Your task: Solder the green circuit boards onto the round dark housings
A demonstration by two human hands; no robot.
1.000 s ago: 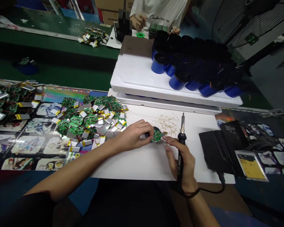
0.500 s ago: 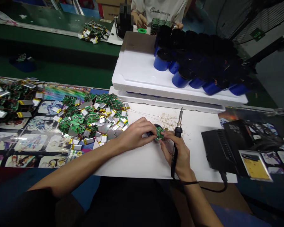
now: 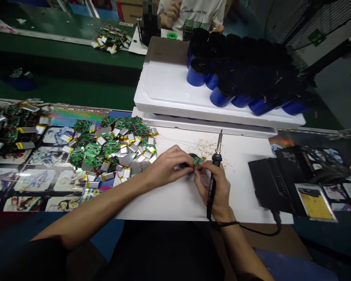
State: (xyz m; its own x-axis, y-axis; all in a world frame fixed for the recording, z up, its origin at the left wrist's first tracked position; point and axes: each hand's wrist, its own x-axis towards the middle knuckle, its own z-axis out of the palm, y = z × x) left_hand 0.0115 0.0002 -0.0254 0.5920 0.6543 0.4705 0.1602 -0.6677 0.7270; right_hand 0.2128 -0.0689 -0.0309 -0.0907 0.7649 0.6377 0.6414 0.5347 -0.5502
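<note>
Over the white work board (image 3: 163, 203), my left hand (image 3: 174, 166) pinches the left edge of a small green circuit board (image 3: 197, 159). A dark round part lies against that board, mostly covered by my fingers. From the other side, my right hand (image 3: 219, 187) brings its thumb and forefinger to the board's near edge, close to the left fingertips. The same hand carries a black soldering iron (image 3: 217, 157), its metal tip pointing up and away from the circuit board. What lies between the fingertips is too small to make out.
Circuit boards with silver battery cells (image 3: 117, 146) are heaped at left. Blue cups (image 3: 196, 77) with black tops stand on a white foam tray (image 3: 160, 89) ahead. A black box with a cord (image 3: 265, 183) sits at right. Across the bench a person works (image 3: 193, 11).
My right hand and the soldering iron have shifted slightly left, and its fingertips have come closer to the left ones. The person opposite has raised one hand.
</note>
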